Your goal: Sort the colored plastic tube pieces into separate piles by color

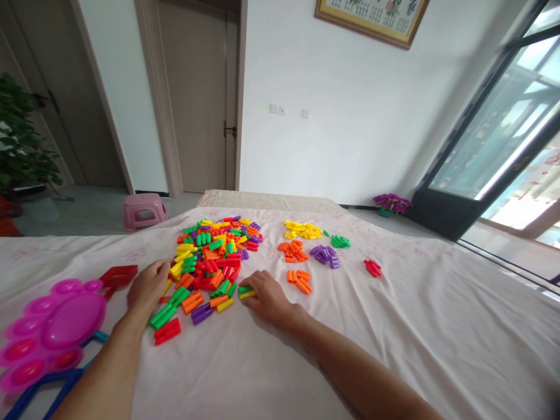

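Note:
A large mixed pile of short plastic tube-shaped building pieces lies on the cloth, in red, orange, yellow, green and purple. My right hand is closed at the pile's right edge. Green and yellow tube pieces stick out from under its fingers. At the left edge of the pile, my left hand has its fingers curled together. A yellow piece shows at those fingertips; whether it is gripped is hidden. Right of the pile are groups of yellow pieces, orange pieces and purple pieces.
Green pieces and red pieces form smaller groups farther right. A pink paw-shaped toy, a red toy shovel and a blue toy part lie left. A pale wrinkled cloth covers the surface. Beyond stands a pink stool.

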`<state>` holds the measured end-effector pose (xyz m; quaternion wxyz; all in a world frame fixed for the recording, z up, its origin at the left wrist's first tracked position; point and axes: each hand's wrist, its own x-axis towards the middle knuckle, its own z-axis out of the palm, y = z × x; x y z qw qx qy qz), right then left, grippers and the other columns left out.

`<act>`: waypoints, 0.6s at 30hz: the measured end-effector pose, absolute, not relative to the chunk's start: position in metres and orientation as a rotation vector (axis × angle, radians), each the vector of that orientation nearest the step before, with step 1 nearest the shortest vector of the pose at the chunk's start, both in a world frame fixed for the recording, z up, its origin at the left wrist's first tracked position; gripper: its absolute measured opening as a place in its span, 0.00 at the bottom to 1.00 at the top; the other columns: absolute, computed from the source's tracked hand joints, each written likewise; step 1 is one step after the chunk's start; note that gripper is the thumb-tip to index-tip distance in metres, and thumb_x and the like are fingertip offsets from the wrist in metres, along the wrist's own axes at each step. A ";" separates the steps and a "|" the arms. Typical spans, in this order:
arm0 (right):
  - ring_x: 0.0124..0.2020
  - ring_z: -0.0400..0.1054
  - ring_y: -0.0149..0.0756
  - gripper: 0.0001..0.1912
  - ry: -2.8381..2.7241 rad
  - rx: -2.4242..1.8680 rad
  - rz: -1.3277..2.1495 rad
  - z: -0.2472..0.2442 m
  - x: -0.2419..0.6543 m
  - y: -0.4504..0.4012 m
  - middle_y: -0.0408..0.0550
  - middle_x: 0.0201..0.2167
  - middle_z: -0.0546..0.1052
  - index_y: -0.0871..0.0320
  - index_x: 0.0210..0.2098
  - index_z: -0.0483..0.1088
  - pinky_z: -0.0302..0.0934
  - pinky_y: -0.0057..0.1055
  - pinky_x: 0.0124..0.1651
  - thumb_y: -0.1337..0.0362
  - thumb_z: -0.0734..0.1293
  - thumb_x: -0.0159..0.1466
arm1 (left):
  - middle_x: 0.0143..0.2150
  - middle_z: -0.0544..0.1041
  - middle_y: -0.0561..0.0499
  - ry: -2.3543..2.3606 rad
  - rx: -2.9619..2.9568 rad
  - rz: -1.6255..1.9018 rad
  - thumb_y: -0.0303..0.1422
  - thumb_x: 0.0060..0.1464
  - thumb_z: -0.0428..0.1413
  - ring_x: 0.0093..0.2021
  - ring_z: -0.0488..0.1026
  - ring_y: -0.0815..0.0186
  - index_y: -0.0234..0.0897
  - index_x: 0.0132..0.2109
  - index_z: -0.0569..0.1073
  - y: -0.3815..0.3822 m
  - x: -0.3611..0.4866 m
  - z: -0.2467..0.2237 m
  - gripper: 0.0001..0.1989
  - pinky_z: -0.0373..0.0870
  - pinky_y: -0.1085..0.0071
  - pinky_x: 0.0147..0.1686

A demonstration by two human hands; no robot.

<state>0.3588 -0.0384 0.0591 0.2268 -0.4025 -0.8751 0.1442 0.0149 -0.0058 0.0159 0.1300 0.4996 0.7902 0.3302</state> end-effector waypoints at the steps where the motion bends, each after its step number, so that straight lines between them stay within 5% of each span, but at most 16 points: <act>1: 0.45 0.67 0.40 0.15 -2.368 -1.121 0.424 0.057 0.359 -0.038 0.48 0.42 0.77 0.54 0.47 0.76 0.62 0.33 0.47 0.66 0.73 0.59 | 0.53 0.80 0.45 2.296 1.447 0.959 0.44 0.61 0.45 0.48 0.75 0.56 0.41 0.53 0.78 -0.006 0.015 0.016 0.23 0.67 0.69 0.39; 7: 0.43 0.68 0.38 0.10 -2.219 -1.090 0.490 0.042 0.359 -0.035 0.43 0.38 0.79 0.52 0.38 0.78 0.62 0.32 0.47 0.72 0.71 0.59 | 0.53 0.79 0.43 2.267 1.460 0.921 0.45 0.62 0.45 0.47 0.74 0.56 0.40 0.55 0.77 -0.007 0.013 0.018 0.24 0.65 0.69 0.39; 18: 0.38 0.68 0.39 0.15 -1.662 -1.237 0.202 0.067 0.459 0.036 0.51 0.39 0.74 0.56 0.43 0.78 0.65 0.37 0.46 0.54 0.66 0.65 | 0.54 0.79 0.44 2.294 1.474 0.895 0.46 0.63 0.43 0.49 0.74 0.56 0.41 0.55 0.77 -0.006 0.011 0.016 0.25 0.66 0.69 0.40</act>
